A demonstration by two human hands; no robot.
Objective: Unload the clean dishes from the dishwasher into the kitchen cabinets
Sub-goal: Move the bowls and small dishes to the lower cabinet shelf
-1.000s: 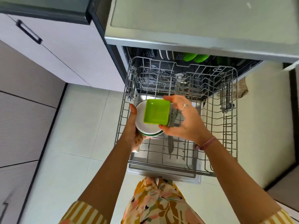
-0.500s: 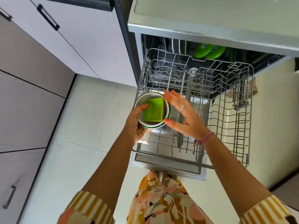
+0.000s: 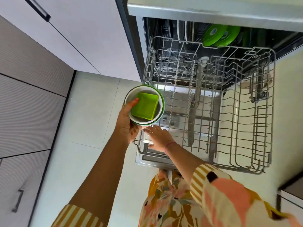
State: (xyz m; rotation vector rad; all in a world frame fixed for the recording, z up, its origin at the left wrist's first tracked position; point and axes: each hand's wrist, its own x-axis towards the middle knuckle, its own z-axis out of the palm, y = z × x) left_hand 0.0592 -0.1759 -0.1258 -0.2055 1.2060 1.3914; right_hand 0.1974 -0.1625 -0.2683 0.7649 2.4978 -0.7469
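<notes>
Over the pulled-out rack (image 3: 213,112), right hand (image 3: 159,136) has let go, fingers relaxed; left hand (image 3: 127,122) still grips the bowl (image 3: 157,118) holding the green dish (image 3: 145,106).

The left arm reaches forward and up, bare to a striped sleeve near the elbow. The left hand (image 3: 127,123) cups the round bowl (image 3: 158,110) from below and the side, its thumb hooked over the rim. The right arm stretches forward lower down, a pink band at the wrist; the right hand (image 3: 158,136) lies flat, fingers (image 3: 151,128) straight, holding nothing
</notes>
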